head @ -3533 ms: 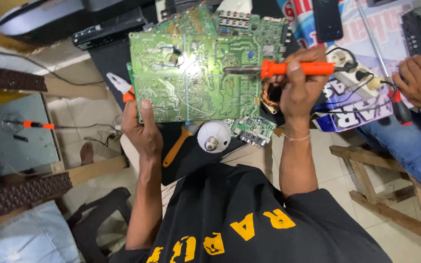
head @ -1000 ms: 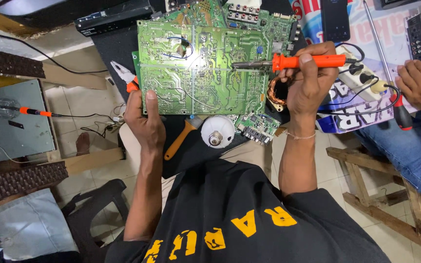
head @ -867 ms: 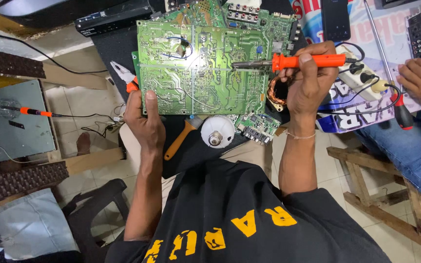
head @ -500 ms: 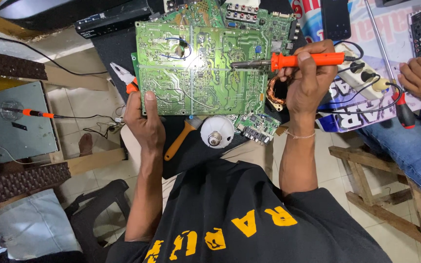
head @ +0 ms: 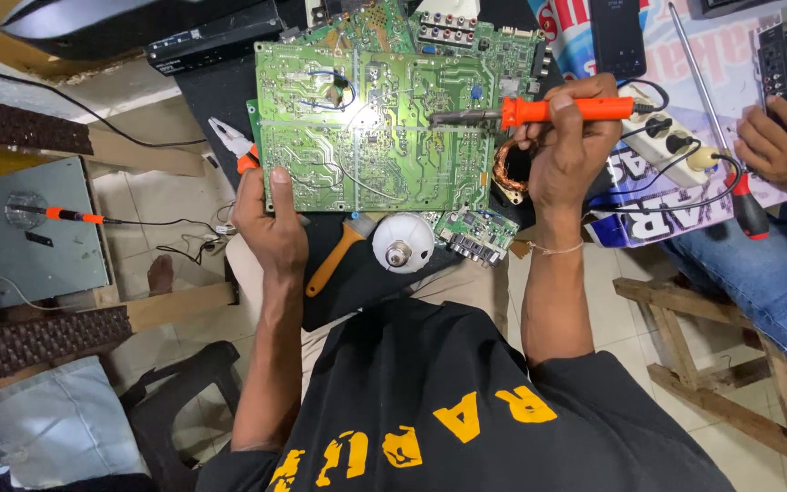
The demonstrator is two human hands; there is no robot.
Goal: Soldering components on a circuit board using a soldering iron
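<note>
From the head camera, the left hand (head: 270,219) clamps the lower-left corner of a large green circuit board (head: 371,128), thumb on the solder face and fingers tucked behind, so the board stands propped up on the dark work surface (head: 220,100) in front of the person. The right hand (head: 568,150) is wrapped around the orange handle of a soldering iron (head: 539,111), whose metal tip lies across the board's right half, seemingly touching a joint, though the glare there makes contact hard to confirm. The board looks light and stiff but brittle: thin, flat, its back covered in fine traces and sharp lead ends, so bare edges and corners are the sensible holds, as now. The iron is safe only by its handle, and its cable trails towards a white power strip (head: 671,137). Close by lie orange-handled pliers (head: 234,148), a white bulb (head: 403,242), a small green board (head: 477,233) and a copper coil (head: 505,169). The surface is crowded, with little free space. Another person's hand (head: 781,146) rests at the right beside a red-handled screwdriver (head: 726,155); below is a tiled floor (head: 138,196).
</note>
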